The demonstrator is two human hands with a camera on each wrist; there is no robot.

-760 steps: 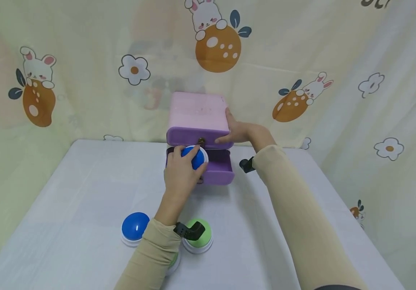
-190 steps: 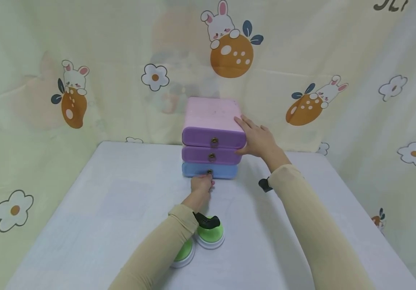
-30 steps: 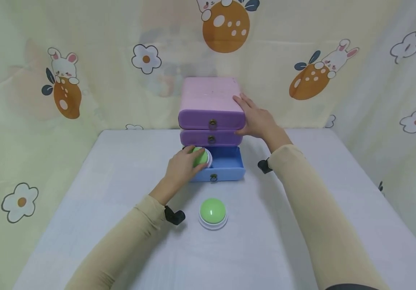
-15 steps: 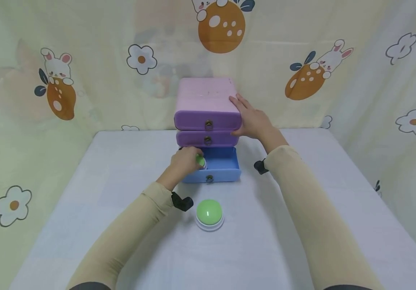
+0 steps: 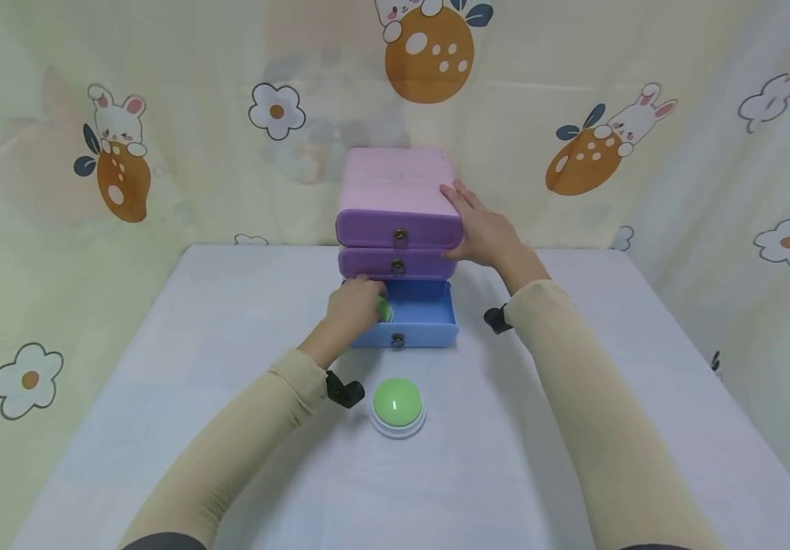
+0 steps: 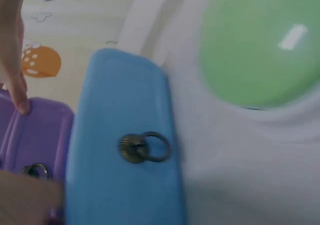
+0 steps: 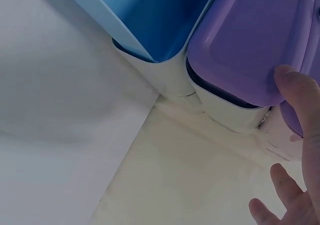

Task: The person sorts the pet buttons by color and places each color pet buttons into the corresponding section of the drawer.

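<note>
A small stacked drawer unit with a pink top stands at the back of the table. Its bottom blue drawer is pulled out, while the two purple drawers above are closed. My left hand reaches into the blue drawer's left side, fingers curled over a green dome button that is mostly hidden behind them. My right hand rests on the unit's right side with fingers extended; in the right wrist view its thumb touches the purple front. Another green dome button, on a white base, sits before the drawer.
White cloth covers the table. Behind and beside it hangs a curtain printed with rabbits and flowers. A metal ring pull hangs on the blue drawer's front.
Over the last second, my left hand has lowered the green dome button into the blue drawer's left side. Earlier that drawer was closed, and blue buttons were in view. My right hand stays at the unit.
</note>
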